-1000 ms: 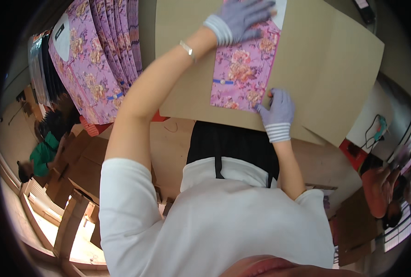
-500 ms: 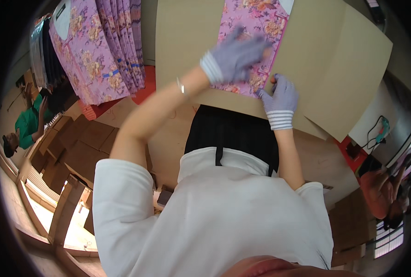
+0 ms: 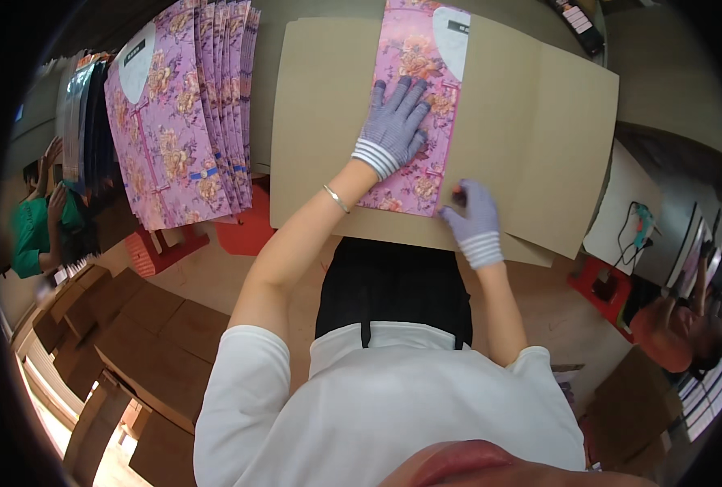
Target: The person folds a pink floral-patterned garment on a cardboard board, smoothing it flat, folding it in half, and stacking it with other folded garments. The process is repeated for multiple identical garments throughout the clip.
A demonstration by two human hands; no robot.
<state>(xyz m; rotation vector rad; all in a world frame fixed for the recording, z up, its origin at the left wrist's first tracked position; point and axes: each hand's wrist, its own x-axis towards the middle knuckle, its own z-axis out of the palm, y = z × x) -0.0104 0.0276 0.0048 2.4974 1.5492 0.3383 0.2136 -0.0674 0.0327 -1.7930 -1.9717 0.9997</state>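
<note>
A flat pink packet with a flower print and a white curved panel (image 3: 414, 58) lies lengthwise on a large brown cardboard sheet (image 3: 531, 138). My left hand (image 3: 392, 126), in a purple-grey knit glove with a striped cuff, is pressed flat on the packet with its fingers spread. My right hand (image 3: 476, 221), gloved the same way, is beside the packet's near right corner. Its thumb points toward that corner and stands apart from the bent fingers; nothing shows between them. Whether the thumb touches the packet I cannot tell.
A fanned stack of matching pink packets (image 3: 170, 122) stands at the left, above a red stool (image 3: 247, 227). Behind it are dark items in clear sleeves (image 3: 81, 122). Flattened cartons (image 3: 150, 325) lie at lower left. A person in green (image 3: 32, 231) is at far left, another person (image 3: 669, 333) at right.
My left hand, blurred while sweeping over the packet, now lies flat and still on it. The right hand stays near the corner. The whole view has shifted, showing more of the table's far side.
</note>
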